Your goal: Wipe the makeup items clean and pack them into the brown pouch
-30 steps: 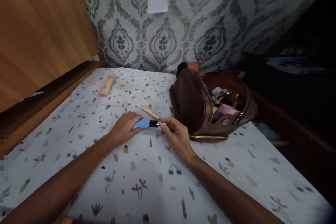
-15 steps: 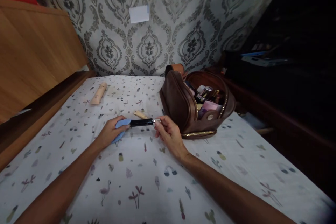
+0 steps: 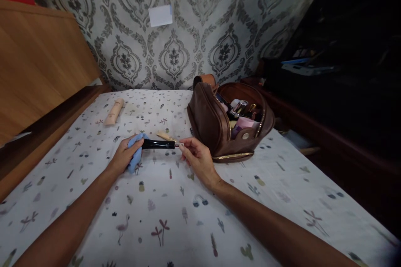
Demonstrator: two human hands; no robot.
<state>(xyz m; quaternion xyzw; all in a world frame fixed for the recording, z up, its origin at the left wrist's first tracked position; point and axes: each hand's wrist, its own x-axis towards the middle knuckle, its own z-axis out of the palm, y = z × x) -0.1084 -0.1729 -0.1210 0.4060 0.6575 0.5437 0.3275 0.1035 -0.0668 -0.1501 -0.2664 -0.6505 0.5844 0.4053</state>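
Observation:
My left hand [image 3: 123,156] is closed around a bunched light blue cloth [image 3: 134,162]. The cloth meets the left end of a slim black cosmetic tube [image 3: 158,144], which lies level between both hands just above the bedsheet. My right hand [image 3: 198,156] pinches the tube's silver end with thumb and fingertips. Behind the tube, partly covered by it, a small beige slender item [image 3: 166,136] rests on the sheet. To the right of my right hand stands a brown leather makeup bag [image 3: 209,123], unzipped, with several cosmetics [image 3: 241,110] showing inside.
A peach-coloured squeeze tube [image 3: 114,112] lies on the patterned sheet [image 3: 175,225] at the back left. A wooden cabinet [image 3: 40,58] borders the left side. At the back is a patterned wall [image 3: 173,56] with a white card [image 3: 160,16]. The right side is dark.
My left hand and the cloth have shifted left along the tube, so more of its black body shows. My right hand keeps its pinch. The whole view has moved slightly.

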